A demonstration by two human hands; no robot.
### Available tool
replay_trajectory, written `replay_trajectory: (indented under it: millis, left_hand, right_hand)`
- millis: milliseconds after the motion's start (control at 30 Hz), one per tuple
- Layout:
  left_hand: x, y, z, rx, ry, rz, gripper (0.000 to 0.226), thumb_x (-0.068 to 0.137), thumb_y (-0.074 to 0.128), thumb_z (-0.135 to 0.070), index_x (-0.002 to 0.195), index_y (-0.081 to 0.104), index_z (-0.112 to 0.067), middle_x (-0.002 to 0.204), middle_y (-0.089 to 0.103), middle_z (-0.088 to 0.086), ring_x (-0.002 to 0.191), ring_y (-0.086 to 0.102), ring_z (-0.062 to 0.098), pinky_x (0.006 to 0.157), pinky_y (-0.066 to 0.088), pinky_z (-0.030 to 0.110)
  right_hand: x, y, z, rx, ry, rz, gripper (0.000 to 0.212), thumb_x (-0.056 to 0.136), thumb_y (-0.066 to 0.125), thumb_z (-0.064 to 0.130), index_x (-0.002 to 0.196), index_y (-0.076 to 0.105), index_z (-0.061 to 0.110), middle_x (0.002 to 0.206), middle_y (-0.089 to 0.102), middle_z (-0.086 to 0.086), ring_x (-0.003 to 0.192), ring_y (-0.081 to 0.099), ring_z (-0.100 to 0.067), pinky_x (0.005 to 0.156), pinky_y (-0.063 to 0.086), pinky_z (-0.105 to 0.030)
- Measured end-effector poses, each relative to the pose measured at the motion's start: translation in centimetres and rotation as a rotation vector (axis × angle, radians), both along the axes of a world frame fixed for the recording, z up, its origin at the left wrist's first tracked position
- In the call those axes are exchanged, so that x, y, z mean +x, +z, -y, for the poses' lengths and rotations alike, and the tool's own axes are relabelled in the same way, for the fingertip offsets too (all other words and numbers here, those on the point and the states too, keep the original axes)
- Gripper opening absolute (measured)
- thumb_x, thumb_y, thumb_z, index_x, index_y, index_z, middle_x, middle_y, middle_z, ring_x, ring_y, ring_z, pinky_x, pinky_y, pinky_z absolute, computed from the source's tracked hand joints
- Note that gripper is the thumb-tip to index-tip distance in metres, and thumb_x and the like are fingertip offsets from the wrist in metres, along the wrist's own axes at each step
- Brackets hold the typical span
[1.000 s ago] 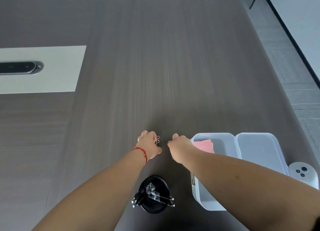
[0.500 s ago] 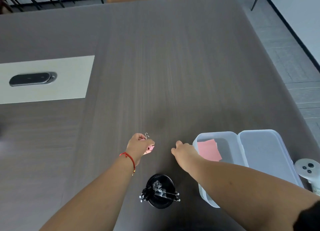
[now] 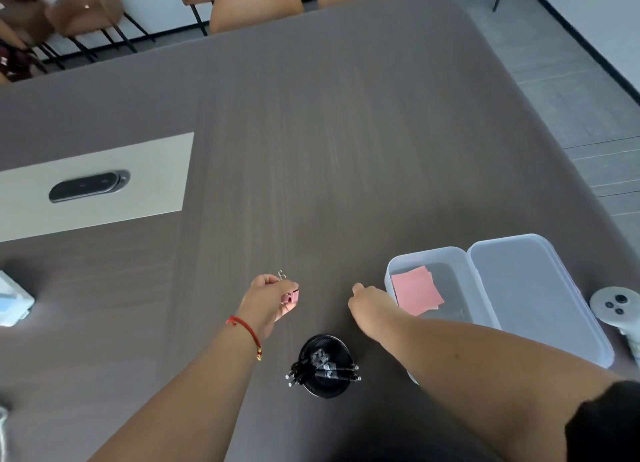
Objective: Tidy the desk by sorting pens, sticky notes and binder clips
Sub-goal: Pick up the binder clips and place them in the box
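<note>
Nearest, the pens [image 3: 323, 369] are kept in a black cup [image 3: 325, 366], between the two forearms; it could be knocked over if an arm is drawn back carelessly. A pink clip [image 3: 291, 297] is pinched in the closed left hand [image 3: 270, 300], and it could be dropped before the box [image 3: 429, 253] is reached. The right hand [image 3: 369, 304] is curled just beside the box; whether something is held cannot be told. Sticky notes [image 3: 415, 293] lie inside. The rest of the desk [image 3: 346, 149] behind is bare.
</note>
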State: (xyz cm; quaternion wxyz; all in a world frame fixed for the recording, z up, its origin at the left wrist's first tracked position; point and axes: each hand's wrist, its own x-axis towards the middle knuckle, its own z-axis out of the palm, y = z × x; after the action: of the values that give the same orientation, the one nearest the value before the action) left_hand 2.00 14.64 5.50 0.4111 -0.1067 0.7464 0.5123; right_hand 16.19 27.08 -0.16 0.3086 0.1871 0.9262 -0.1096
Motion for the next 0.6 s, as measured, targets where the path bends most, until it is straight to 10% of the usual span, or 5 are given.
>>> replay_trajectory:
  millis: [300,467,600]
  left_hand:
    - [3.0,5.4,-5.7,0.19,-0.163,0.02,0.024,0.083,0.066,0.003,0.081,0.046,-0.011,0.067,0.048,0.006,0.055,0.056,0.009,0.056,0.059,0.022]
    - [9.3,6.0,-11.8,0.2,-0.488,0.123,0.03,0.079,0.066,0.008,0.084,0.045,-0.012,0.067,0.049,0.005,0.047,0.054,0.009,0.06,0.059,0.025]
    - [14.5,2.8,-14.9,-0.018,-0.806,-0.055,0.032,0.065,0.071,-0.002,0.085,0.05,-0.014,0.076,0.051,0.001,0.065,0.057,0.022,0.063,0.054,0.032]
  right_hand:
    - [4.0,6.8,-6.2,-0.229,-0.589,-0.546,0.014,0.089,0.049,0.009,0.095,0.061,0.012,0.097,0.048,-0.005,0.076,0.054,-0.028,0.062,0.043,-0.03]
    - [10.8,5.1,-8.2,-0.224,-0.799,-0.327,0.014,0.092,0.048,0.01,0.083,0.048,0.022,0.07,0.044,0.004,0.073,0.053,-0.024,0.052,0.035,-0.021]
    - [13.7,1.6,-5.3,-0.191,-0.717,-0.209,0.023,0.092,0.045,0.005,0.11,0.058,-0.001,0.092,0.05,-0.008,0.066,0.048,-0.016,0.057,0.037,-0.023]
